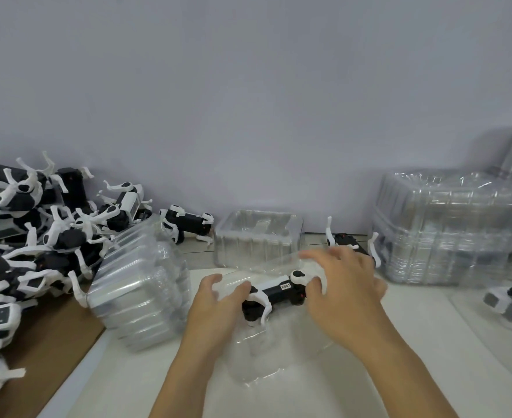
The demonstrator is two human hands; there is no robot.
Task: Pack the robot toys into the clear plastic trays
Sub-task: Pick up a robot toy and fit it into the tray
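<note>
Currently my left hand (218,300) and right hand (342,285) clamp the 2 ends of 1 robot toy (274,297), seating it in the clear tray (257,366) below. Toy: light, rigid; thin legs fragile, so grip the body. Tray: flimsy.

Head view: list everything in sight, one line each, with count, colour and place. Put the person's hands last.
robot toy in hand: one, black and white, centre, over a clear tray.
clear tray: one, transparent, centre front, under the held toy.
pile of robot toys: many, black and white, left.
standing robot toy: one, by the wall.
tilted tray stack: one, clear, left of centre.
open tray: one, clear, centre back.
robot toy behind the hand: one, partly hidden.
tall tray stack: one, clear, right.
packed toy: one, far right edge.
left hand: grip on the toy's left end.
right hand: grip on its right end.
</note>
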